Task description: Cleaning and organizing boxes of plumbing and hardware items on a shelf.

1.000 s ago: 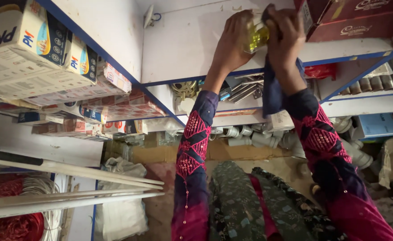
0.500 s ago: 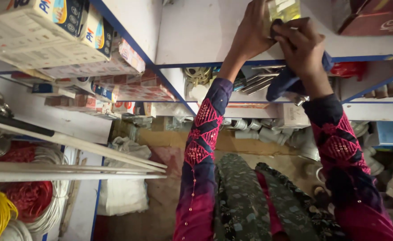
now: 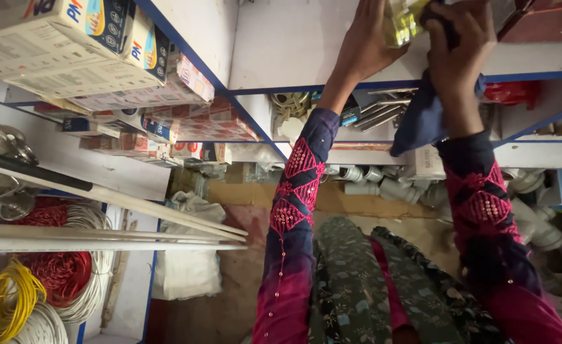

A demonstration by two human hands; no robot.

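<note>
As we reach up, our left hand point(image 3: 365, 44) grasping a yellow-green packet point(image 3: 403, 22) at the white shelf's front edge point(image 3: 332, 70), right hand point(image 3: 458, 48) clenched on a dark blue cloth point(image 3: 421, 118), cardboard boxes point(image 3: 96, 57) stacked left.

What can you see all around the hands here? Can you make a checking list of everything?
Surface: white shelf with blue edge.
Job's things: yellow-green packet up on the shelf; dark blue cloth.
Clutter: stacked boxes, grey pipe fittings, white pipes.
Grippers: left hand grips the packet; right hand holds the cloth against it.
Cables: red wire coil, yellow wire coil, white wire coil.
Surroundings: dusty floor.
</note>
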